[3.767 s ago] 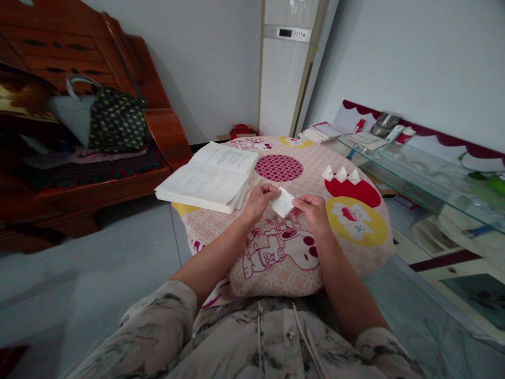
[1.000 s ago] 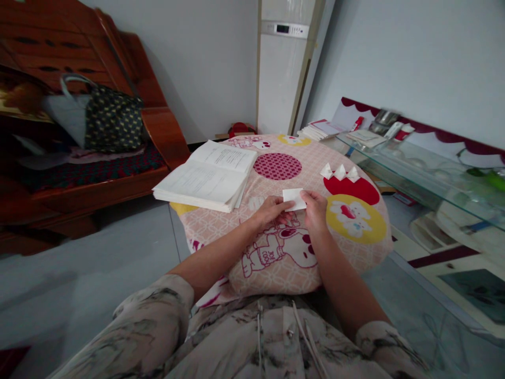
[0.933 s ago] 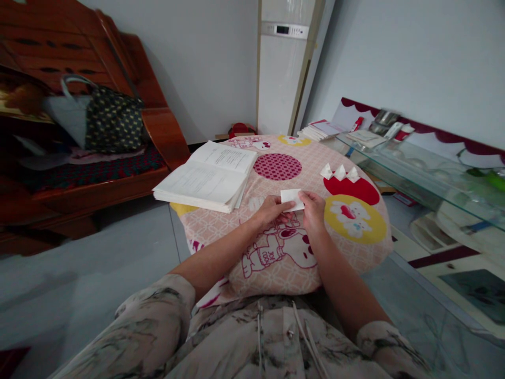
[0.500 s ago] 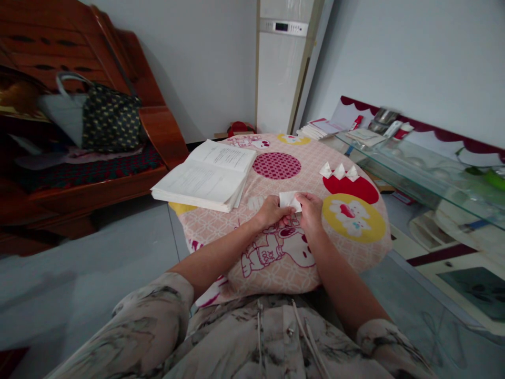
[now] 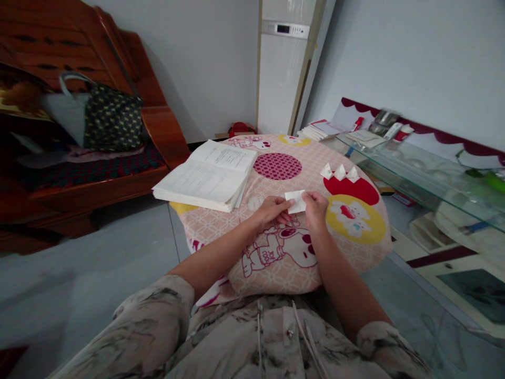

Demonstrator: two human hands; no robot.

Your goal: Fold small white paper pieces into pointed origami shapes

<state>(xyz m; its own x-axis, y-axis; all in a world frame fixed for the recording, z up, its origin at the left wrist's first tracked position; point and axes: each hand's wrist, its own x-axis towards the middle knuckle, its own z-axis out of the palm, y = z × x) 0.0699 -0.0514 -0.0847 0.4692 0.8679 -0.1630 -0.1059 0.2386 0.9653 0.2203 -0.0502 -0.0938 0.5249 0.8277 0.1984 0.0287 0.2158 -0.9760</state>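
Note:
A small folded piece of white paper (image 5: 295,201) is held between my two hands, just above the tablecloth. My left hand (image 5: 275,210) grips its left edge, thumb on top and fingers underneath. At the right edge, my right hand (image 5: 316,207) pinches it with curled fingers. Three small pointed folded-paper pieces (image 5: 341,172) stand in a row beyond my right hand, by the red circle on the cloth. To the left lies an open stack of printed pages (image 5: 207,173), like a thick book.
The round table wears a pink patterned tablecloth (image 5: 252,273). A glass shelf (image 5: 426,173) with containers and papers adjoins it on the right. On the left stands a wooden bench (image 5: 165,137) with a dark patterned bag (image 5: 112,118). Behind is a tall white air conditioner (image 5: 282,79).
Both hands have shifted slightly to the right with the paper. My left fingers have loosened and spread a little, and more of the paper shows.

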